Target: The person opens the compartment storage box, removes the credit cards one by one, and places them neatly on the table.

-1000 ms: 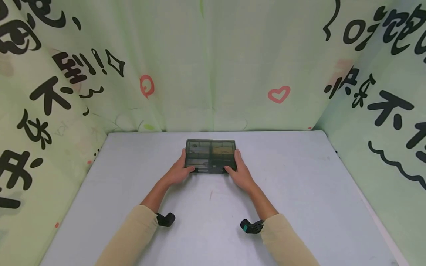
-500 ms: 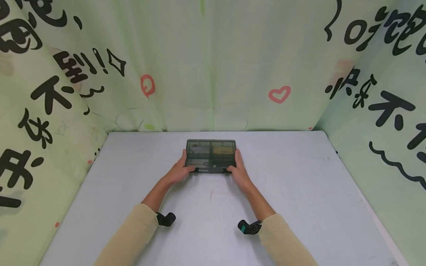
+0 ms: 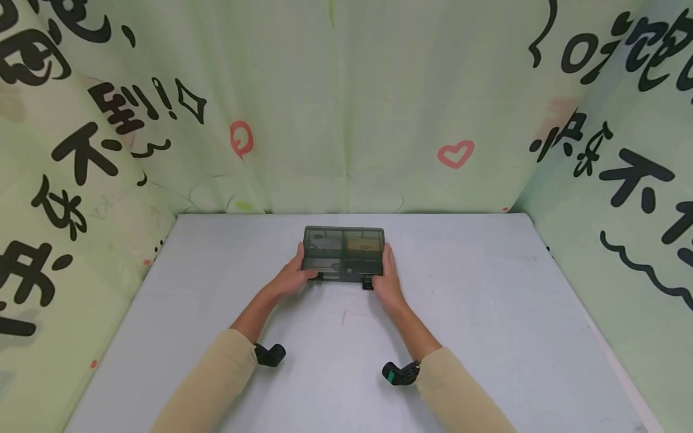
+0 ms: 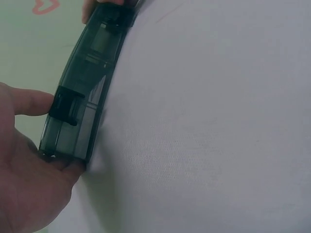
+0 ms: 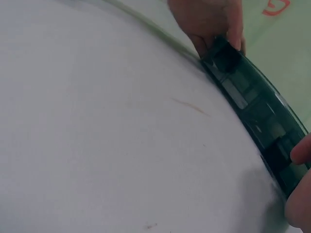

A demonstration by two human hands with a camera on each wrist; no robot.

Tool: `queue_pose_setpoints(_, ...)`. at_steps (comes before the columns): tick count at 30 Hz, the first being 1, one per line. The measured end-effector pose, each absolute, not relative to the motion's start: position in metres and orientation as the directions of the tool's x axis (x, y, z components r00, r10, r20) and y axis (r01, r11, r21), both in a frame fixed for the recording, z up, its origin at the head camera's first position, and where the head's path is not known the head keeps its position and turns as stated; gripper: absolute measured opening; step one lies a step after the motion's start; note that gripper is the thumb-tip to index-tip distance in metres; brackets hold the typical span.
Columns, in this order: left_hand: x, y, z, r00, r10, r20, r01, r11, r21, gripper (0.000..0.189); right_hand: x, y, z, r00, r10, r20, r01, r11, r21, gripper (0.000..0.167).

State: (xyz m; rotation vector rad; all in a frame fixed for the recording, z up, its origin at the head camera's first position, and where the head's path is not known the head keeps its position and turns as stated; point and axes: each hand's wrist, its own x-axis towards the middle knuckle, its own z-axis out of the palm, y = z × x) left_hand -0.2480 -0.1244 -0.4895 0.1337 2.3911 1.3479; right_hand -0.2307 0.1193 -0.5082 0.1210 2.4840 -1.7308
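Where the head view looks down, a dark see-through case (image 3: 343, 249) is at the far middle of the white desk (image 3: 346, 361), its long front side facing the person. The left hand (image 3: 289, 278) grips its left end and the right hand (image 3: 388, 282) its right end, fingers along the short sides and thumbs towards the front. At the front right a black latch (image 3: 367, 282) juts out past the edge, just beside the right hand. Through the lid a tan patch (image 3: 363, 244) shows in the far right compartment. Beige sleeves (image 3: 216, 379) cover the arms, and a small black device (image 3: 271, 356) sits at the left wrist, with a similar one at the right. Behind the desk hangs a pale green curtain (image 3: 346, 120) with a red heart outline (image 3: 456, 154).

In the left wrist view, the left thumb touches a second latch (image 4: 68, 106) on the front wall, while other fingers curl in under the near end, so the hand is closed only to the case's thickness. Whether the underside rests on the desk is hard to tell.

In the right wrist view, the case slants down to the right edge. The right thumb is bent in at the front wall by its latch, though most of that hand is cut off; the left hand holds the far corner.
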Motion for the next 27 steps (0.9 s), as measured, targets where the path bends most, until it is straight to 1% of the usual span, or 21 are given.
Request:
queue_pose_setpoints(1, -0.248, -0.125, -0.489, -0.918, 0.268, -0.293, -0.112, 0.533, 0.839, 0.088, -0.231, 0.120, -0.509, -0.991, -0.004, -0.133, 0.122, 0.363, -0.924, 0.087)
queue_pose_setpoints(8, -0.248, -0.125, -0.488, -0.910, 0.256, -0.326, -0.147, 0.537, 0.831, 0.088, -0.231, 0.120, -0.508, -0.986, -0.022, -0.167, 0.152, 0.310, -0.938, 0.090)
queue_pose_setpoints(13, -0.249, -0.124, -0.490, -0.913, 0.257, -0.317, -0.146, 0.521, 0.841, 0.088, -0.230, 0.122, -0.505, -0.979, -0.009, -0.204, 0.193, 0.281, -0.940, 0.091)
queue_pose_setpoints(17, -0.250, -0.125, -0.493, -0.923, 0.243, -0.298, -0.148, 0.491, 0.859, 0.088, -0.231, 0.124, -0.503, -0.978, -0.011, -0.210, 0.199, 0.281, -0.939, 0.087)
queue_pose_setpoints(22, -0.251, -0.124, -0.495, -0.933, 0.224, -0.283, -0.167, 0.428, 0.888, 0.088, -0.230, 0.130, -0.499, -0.977, -0.028, -0.211, 0.192, 0.305, -0.933, 0.080)
queue_pose_setpoints(27, -0.250, -0.124, -0.495, -0.926, 0.205, -0.318, -0.221, 0.389, 0.894, 0.086, -0.230, 0.138, -0.497, -0.979, -0.081, -0.186, 0.139, 0.402, -0.905, 0.086)
